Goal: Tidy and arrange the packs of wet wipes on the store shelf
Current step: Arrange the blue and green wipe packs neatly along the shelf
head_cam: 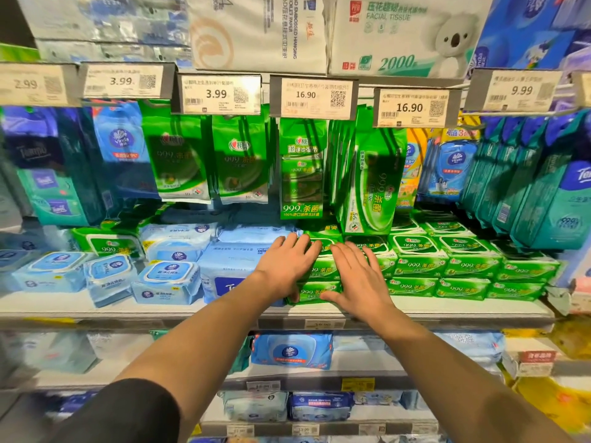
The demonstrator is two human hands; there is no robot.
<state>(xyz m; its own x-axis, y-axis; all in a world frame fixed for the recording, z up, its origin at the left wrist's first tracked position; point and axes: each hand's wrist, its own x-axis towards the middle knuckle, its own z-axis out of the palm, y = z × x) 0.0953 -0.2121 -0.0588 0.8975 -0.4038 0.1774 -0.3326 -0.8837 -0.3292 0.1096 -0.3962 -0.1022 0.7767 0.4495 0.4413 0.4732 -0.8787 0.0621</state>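
Hands flat on a stack of green wipe packs.

Blue wipe packs lie at the left of the shelf. The left hand rests open, fingers spread, on the green wipe packs in the middle. Just beside it the right hand also lies open on them, gripping nothing. More green packs continue to the right.

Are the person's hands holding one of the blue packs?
No, both the left hand and the right hand lie flat and open on the stacked green packs, beside the blue packs.
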